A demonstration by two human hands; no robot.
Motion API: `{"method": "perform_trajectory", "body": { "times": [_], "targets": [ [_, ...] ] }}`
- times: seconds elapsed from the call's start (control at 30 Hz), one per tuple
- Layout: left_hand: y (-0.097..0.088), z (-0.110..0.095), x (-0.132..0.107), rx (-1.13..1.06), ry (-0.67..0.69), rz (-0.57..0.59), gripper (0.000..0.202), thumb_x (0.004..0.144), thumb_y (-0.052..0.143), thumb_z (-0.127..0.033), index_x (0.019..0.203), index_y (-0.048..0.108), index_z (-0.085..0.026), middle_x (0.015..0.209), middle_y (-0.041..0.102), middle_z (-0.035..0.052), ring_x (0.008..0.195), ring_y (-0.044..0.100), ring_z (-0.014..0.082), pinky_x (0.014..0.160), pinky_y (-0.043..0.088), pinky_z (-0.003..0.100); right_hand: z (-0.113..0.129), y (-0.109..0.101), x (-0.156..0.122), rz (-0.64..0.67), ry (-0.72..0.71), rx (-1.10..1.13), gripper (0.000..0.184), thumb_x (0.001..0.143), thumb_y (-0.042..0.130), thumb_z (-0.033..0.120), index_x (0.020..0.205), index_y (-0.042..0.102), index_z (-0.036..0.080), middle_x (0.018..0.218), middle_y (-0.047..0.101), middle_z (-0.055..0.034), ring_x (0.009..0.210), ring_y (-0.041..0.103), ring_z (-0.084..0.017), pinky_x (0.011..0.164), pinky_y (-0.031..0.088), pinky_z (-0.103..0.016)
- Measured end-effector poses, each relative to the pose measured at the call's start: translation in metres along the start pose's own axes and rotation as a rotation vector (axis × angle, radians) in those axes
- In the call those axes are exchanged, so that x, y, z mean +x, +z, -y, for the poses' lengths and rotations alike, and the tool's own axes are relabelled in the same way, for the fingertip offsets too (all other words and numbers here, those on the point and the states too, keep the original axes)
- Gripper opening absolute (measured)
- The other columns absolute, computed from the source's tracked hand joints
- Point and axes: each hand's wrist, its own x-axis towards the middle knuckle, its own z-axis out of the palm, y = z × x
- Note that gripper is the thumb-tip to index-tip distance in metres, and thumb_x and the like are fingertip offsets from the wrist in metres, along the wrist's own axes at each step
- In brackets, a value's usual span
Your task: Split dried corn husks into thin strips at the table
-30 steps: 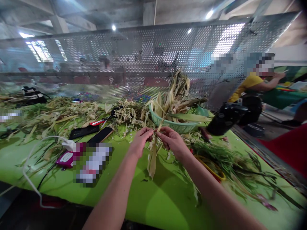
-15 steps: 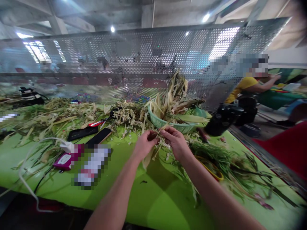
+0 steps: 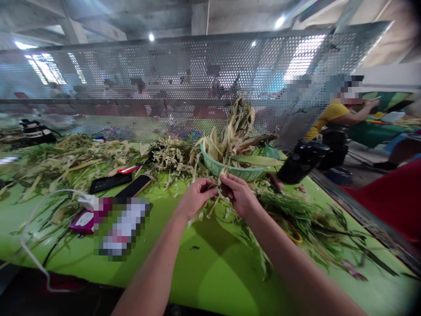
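My left hand (image 3: 193, 198) and my right hand (image 3: 240, 194) meet over the green table (image 3: 226, 259), both with fingers pinched. A thin pale strip of dried corn husk (image 3: 223, 174) runs between their fingertips and pokes up above them. The exact hold is partly hidden by the fingers. Just behind the hands stands a light green plastic basket (image 3: 215, 167), piled with dry corn husks (image 3: 239, 120). Small husk scraps (image 3: 210, 210) hang or lie below the fingers; which, I cannot tell.
Left lie a dark phone (image 3: 133, 188), a black case (image 3: 110, 182), a red-handled cutter (image 3: 130, 169), a purple packet (image 3: 85, 221) and a white cable (image 3: 28, 245). Green stalks (image 3: 296, 206) and a black container (image 3: 302, 160) are right. A perforated metal screen (image 3: 171, 74) stands behind; a yellow-sleeved person (image 3: 332, 116) sits beyond.
The fingers have shifted slightly on the husk strip, which now points more upright. The longer husk piece below the hands looks shorter now. The whole view has moved a little.
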Motion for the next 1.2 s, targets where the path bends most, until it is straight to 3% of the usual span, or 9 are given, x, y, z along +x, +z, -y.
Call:
{"method": "perform_trajectory", "body": {
  "times": [0.13,0.37,0.53,0.67,0.83,1.0,1.2],
  "targets": [
    [0.0,-0.001,-0.001,-0.003,-0.035,-0.019,0.029,0.074,0.071,-0.037,0.094,0.066,-0.016,0.089,0.064,0.0042,0.08,0.056,0.0135,0.078,0.042,0.028,-0.001,-0.002,0.001,-0.005,-0.002,0.017,0.036,0.064,0.078,0.043,0.062,0.053,0.018,0.054,0.042,0.006,0.044,0.029,-0.006,0.042,0.021,-0.024],
    [-0.001,0.0,0.001,0.069,0.044,0.005,0.022,0.074,0.071,-0.032,0.087,0.065,-0.015,0.08,0.061,0.0004,0.077,0.053,0.0117,0.076,0.041,0.026,-0.007,-0.002,0.003,0.017,-0.003,-0.028,0.035,0.066,0.076,0.044,0.062,0.052,0.019,0.054,0.04,0.0059,0.046,0.032,-0.007,0.044,0.023,-0.024],
    [-0.001,0.0,0.001,0.289,0.067,-0.191,0.018,0.077,0.067,-0.03,0.089,0.065,-0.017,0.087,0.065,0.0038,0.079,0.056,0.0149,0.075,0.043,0.028,-0.009,-0.003,0.004,0.012,-0.059,-0.122,0.031,0.074,0.07,0.047,0.071,0.058,0.019,0.064,0.052,0.0029,0.049,0.035,-0.008,0.046,0.026,-0.024],
    [-0.001,-0.002,0.001,0.415,0.122,-0.28,0.012,0.077,0.065,-0.025,0.087,0.063,-0.018,0.084,0.066,0.0036,0.076,0.057,0.015,0.072,0.043,0.027,-0.009,0.004,0.0,0.031,-0.057,-0.213,0.031,0.068,0.075,0.045,0.072,0.058,0.019,0.062,0.051,0.0041,0.051,0.038,-0.009,0.047,0.028,-0.025],
    [-0.005,-0.001,0.004,0.327,0.09,-0.272,0.014,0.075,0.066,-0.022,0.088,0.063,-0.017,0.082,0.065,0.0034,0.075,0.058,0.0147,0.07,0.044,0.026,-0.007,0.005,0.0,0.015,-0.086,-0.346,0.024,0.065,0.074,0.037,0.07,0.058,0.019,0.06,0.05,0.0046,0.053,0.038,-0.01,0.049,0.029,-0.025],
    [-0.007,-0.003,0.002,0.138,0.0,-0.156,0.021,0.076,0.065,-0.025,0.096,0.065,-0.016,0.093,0.066,0.0067,0.083,0.059,0.0161,0.077,0.045,0.029,-0.007,0.001,0.001,0.006,-0.084,-0.358,0.015,0.065,0.069,0.029,0.071,0.059,0.019,0.06,0.051,0.0044,0.052,0.04,-0.01,0.05,0.032,-0.025],
    [-0.006,-0.009,-0.002,0.251,-0.012,-0.189,0.025,0.08,0.063,-0.039,0.094,0.067,-0.018,0.089,0.066,0.0055,0.08,0.056,0.0161,0.074,0.042,0.028,-0.011,0.003,0.001,0.007,-0.093,-0.344,0.014,0.063,0.068,0.024,0.073,0.058,0.02,0.064,0.053,0.0042,0.053,0.045,-0.01,0.047,0.037,-0.024]
  ]
}}
